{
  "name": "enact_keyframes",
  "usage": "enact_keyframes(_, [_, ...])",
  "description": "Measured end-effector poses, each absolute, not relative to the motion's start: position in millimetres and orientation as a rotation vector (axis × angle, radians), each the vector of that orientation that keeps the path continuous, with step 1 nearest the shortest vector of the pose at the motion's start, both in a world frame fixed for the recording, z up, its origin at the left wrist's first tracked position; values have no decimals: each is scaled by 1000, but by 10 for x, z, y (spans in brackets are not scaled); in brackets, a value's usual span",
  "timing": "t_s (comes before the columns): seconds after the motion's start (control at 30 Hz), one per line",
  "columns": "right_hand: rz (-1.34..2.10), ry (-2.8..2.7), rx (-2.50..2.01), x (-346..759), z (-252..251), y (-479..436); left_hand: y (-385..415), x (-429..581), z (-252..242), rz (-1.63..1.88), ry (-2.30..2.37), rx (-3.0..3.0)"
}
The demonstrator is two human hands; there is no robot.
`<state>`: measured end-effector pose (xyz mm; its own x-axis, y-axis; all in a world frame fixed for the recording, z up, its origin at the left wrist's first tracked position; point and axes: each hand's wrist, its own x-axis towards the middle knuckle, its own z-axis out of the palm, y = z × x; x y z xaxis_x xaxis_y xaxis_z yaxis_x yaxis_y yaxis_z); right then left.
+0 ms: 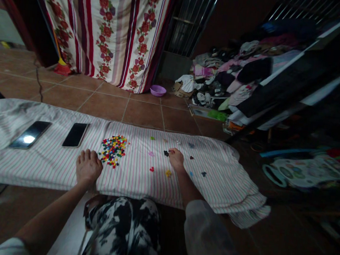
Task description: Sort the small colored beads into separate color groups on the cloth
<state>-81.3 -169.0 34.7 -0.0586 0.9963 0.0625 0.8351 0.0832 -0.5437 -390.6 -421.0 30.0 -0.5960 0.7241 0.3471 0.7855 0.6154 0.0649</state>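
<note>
My left hand (89,166) lies palm down on the striped cloth, fingers apart and holding nothing. Just right of it spreads a pile of small multicoloured pieces (113,150). My right hand (175,158) is pinched together at a little black cluster (166,153); what sits between its fingertips is too small to make out. Around that hand lie small groups sorted by colour: green pieces (152,138), pink pieces (151,153), red pieces (151,168), yellow pieces (168,173), white pieces (178,142), a brown group (191,157), blue pieces (191,173) and dark teal pieces (203,173).
Two phones, one larger phone (30,135) and one smaller phone (75,135), lie on the left of the striped cloth (135,184). Beyond are a floral curtain (107,30), a purple basin (158,90) and a heap of clothes (222,76). A patterned plastic item (300,170) stands at right.
</note>
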Motion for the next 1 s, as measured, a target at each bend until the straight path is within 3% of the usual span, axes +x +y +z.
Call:
enact_keyframes(0.7, [579, -1994, -1750, -813, 295, -1761, -4203, -3879, 341, -347, -2609, -1221])
enact_keyframes(1.0, [363, -1974, -1562, -1043, 399, -1970, -4204, -3898, 304, -361, -2611, -1212])
